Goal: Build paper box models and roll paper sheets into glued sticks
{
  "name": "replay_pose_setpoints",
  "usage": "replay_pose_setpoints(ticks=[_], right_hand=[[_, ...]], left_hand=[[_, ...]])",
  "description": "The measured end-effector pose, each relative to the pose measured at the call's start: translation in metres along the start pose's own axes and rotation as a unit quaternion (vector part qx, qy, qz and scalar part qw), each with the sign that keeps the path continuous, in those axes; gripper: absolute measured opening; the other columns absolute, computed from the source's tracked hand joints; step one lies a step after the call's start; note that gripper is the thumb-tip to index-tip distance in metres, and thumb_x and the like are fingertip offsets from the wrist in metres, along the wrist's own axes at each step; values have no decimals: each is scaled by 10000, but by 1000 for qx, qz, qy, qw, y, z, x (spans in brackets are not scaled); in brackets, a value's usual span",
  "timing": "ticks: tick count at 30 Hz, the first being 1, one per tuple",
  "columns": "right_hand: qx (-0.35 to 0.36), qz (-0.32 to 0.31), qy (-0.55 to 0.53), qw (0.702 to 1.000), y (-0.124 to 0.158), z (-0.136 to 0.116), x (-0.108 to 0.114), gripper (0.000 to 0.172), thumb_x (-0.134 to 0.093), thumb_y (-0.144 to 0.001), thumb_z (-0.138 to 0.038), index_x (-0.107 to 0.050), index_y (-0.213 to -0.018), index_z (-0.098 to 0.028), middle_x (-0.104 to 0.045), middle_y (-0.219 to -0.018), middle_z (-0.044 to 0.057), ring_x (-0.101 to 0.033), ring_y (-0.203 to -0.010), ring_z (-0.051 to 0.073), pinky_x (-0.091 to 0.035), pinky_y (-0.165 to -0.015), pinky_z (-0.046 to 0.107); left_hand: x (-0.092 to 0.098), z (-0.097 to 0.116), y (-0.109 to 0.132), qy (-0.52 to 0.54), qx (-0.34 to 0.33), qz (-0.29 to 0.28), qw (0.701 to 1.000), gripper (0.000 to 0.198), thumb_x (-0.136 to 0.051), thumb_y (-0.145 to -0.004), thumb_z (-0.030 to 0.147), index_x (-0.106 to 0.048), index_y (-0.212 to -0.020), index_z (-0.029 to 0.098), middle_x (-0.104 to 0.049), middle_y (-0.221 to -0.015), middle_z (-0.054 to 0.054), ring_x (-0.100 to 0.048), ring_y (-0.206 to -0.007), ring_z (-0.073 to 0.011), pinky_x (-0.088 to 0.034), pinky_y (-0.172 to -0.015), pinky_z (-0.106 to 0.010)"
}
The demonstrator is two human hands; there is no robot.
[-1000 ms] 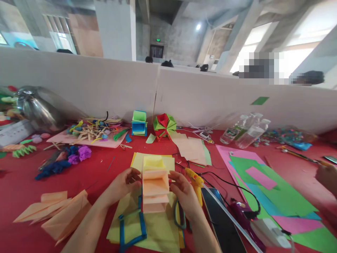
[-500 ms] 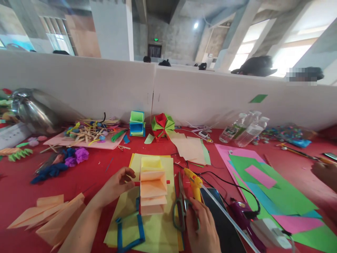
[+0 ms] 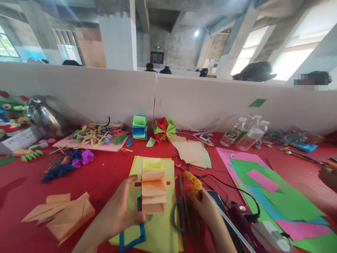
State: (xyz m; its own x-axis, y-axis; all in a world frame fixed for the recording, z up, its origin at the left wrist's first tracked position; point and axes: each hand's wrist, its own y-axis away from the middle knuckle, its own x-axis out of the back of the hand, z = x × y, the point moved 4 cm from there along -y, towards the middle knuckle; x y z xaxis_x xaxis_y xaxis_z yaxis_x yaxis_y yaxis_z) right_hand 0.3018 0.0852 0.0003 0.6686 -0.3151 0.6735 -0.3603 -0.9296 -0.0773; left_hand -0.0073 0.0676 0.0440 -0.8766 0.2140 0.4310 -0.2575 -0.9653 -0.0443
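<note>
A folded paper piece (image 3: 154, 188), with peach pleats below and a yellow one at the top, lies on yellow paper sheets (image 3: 160, 235). A red stick (image 3: 138, 184) pokes out at both its sides. My left hand (image 3: 122, 205) is open at the piece's left edge, thumb low and fingers high. My right hand (image 3: 204, 207) is closed round the handle of a yellow glue gun (image 3: 193, 181) with a clear glue stick in its back. Scissors (image 3: 179, 211) lie between the piece and my right hand. A blue paper frame (image 3: 143, 232) sits below my left hand.
Peach folded papers (image 3: 68, 218) lie at left. Behind stand a green-and-blue paper box (image 3: 139, 127) and a red-green paper shape (image 3: 164, 130). A phone (image 3: 223, 218), a purple power strip (image 3: 242, 219) and black cables (image 3: 237, 184) are at right. Another person's hand (image 3: 328, 177) is at far right.
My right hand has moved from the scissors up to the glue gun's handle. My left hand has spread its thumb down along the paper piece. The view has tilted up a little.
</note>
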Motion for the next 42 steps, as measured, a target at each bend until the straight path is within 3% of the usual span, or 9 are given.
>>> replay_pose_setpoints(ticks=[7, 12, 14, 20, 25, 31, 33, 38, 42], right_hand=[[-25, 39, -12, 999, 6, -3, 10, 262, -557, -651, -446, -510, -553, -209, -492, -464, -10, -450, -450, 155, -306, -449, 266], [-87, 0, -188, 978, 26, -11, 22, 309, -613, -607, -454, -436, -523, -215, -346, -413, -61, -311, -385, 94, -234, -377, 237], [-94, -26, -241, 966, 33, -14, 22, 301, -650, -588, -438, -461, -547, -208, -340, -434, -65, -282, -393, 83, -218, -373, 231], [-69, -63, -305, 948, 42, -15, 13, 271, -648, -653, -411, -516, -609, -179, -373, -509, -49, -310, -450, 78, -255, -405, 214], [-65, -82, -291, 951, 40, -11, 10, 252, -642, -671, -401, -574, -694, -159, -435, -524, -38, -357, -453, 85, -288, -399, 207], [-46, -75, -282, 955, 37, -6, 8, 266, -648, -665, -396, -622, -749, -145, -571, -649, 4, -499, -573, 129, -399, -500, 218], [-42, -73, -285, 955, 37, -7, 5, 270, -658, -655, -402, -617, -732, -146, -556, -609, -9, -487, -545, 119, -396, -493, 215], [-61, -77, -298, 949, 37, -20, 1, 292, -668, -641, -419, -610, -707, -141, -484, -496, -43, -409, -435, 86, -339, -411, 201], [-54, -47, -328, 942, 38, -30, 11, 325, -682, -634, -412, -647, -817, -147, -573, -608, -9, -469, -486, 102, -386, -439, 202]], left_hand=[[-20, 2, -5, -14, 21, 58, 998, 719, -727, -597, 384, -388, -1199, 187, -486, -1240, -131, -450, -1149, -337, -346, -950, -454], [-13, -10, -5, 36, 4, 1, 999, 702, -706, -650, 312, -343, -1245, 227, -441, -1293, -102, -384, -1215, -295, -309, -1000, -424], [-6, -16, -8, 66, -8, -25, 997, 559, -616, -749, 308, -365, -1242, 228, -435, -1306, -102, -375, -1228, -270, -311, -1005, -408], [-5, -28, -24, 111, 11, -37, 993, 346, -549, -808, 317, -518, -1131, 197, -595, -1114, -92, -576, -953, -227, -454, -822, -349], [-6, -38, -30, 170, 52, 27, 984, 292, -606, -753, 361, -607, -958, 153, -671, -853, -50, -608, -777, -197, -468, -692, -289], [30, -42, -27, 177, 52, 182, 966, 285, -655, -676, 429, -596, -763, 164, -600, -598, 23, -545, -524, -128, -404, -470, -201], [32, -37, -31, 158, 18, 223, 962, 253, -669, -670, 396, -610, -777, 174, -603, -610, 24, -557, -547, -128, -412, -487, -196], [13, -30, -52, 218, -25, 201, 955, 235, -676, -660, 320, -603, -823, 167, -645, -691, -9, -618, -639, -170, -479, -584, -256], [30, -36, -50, 254, -50, 301, 918, 197, -610, -690, 300, -555, -833, 176, -608, -700, 19, -576, -597, -122, -457, -577, -228]])
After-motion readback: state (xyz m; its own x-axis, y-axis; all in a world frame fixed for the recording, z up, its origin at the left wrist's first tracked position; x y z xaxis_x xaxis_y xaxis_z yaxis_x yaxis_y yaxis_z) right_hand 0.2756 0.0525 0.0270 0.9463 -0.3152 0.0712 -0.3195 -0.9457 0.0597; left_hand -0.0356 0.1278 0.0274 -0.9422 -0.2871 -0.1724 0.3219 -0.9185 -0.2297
